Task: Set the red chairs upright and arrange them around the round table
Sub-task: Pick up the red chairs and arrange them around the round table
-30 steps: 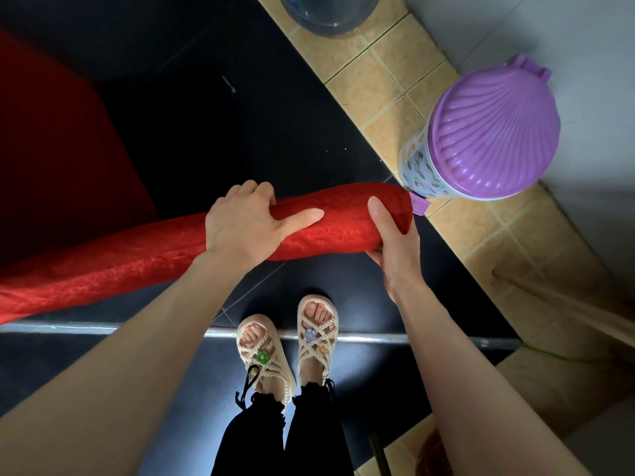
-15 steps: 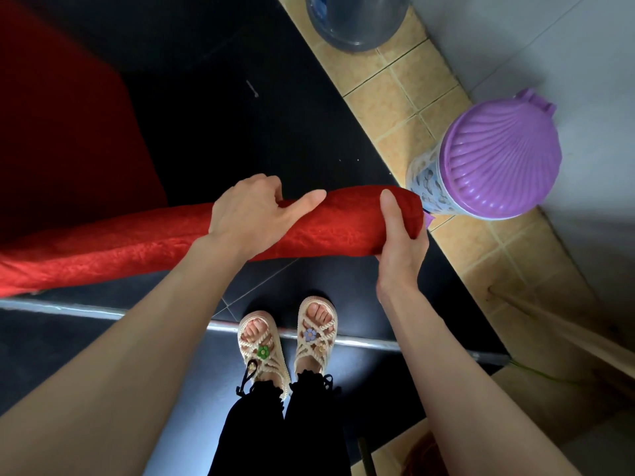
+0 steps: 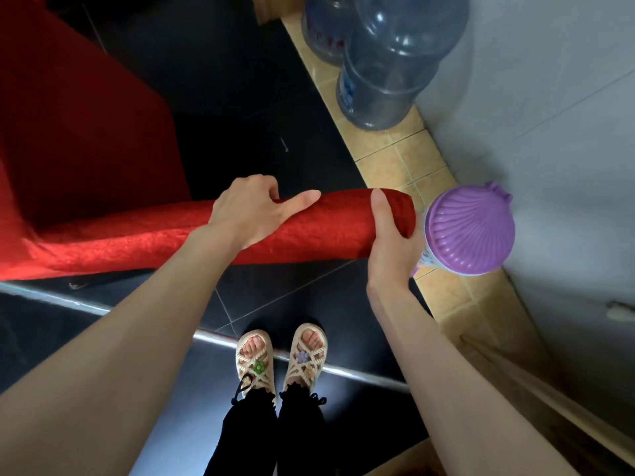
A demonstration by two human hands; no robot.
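Grasps the padded edge of the red chair (image 3: 144,231) two-handed, left hand (image 3: 247,214) curled over it farther from the purple-lidded bin (image 3: 470,228), right hand (image 3: 388,242) wrapped round its end just beside that bin.

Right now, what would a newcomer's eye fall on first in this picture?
The red chair fills the left and middle; the left hand grips its padded top edge at the centre, the right hand its end. Just right of it stands a purple-lidded bin, by the grey wall.
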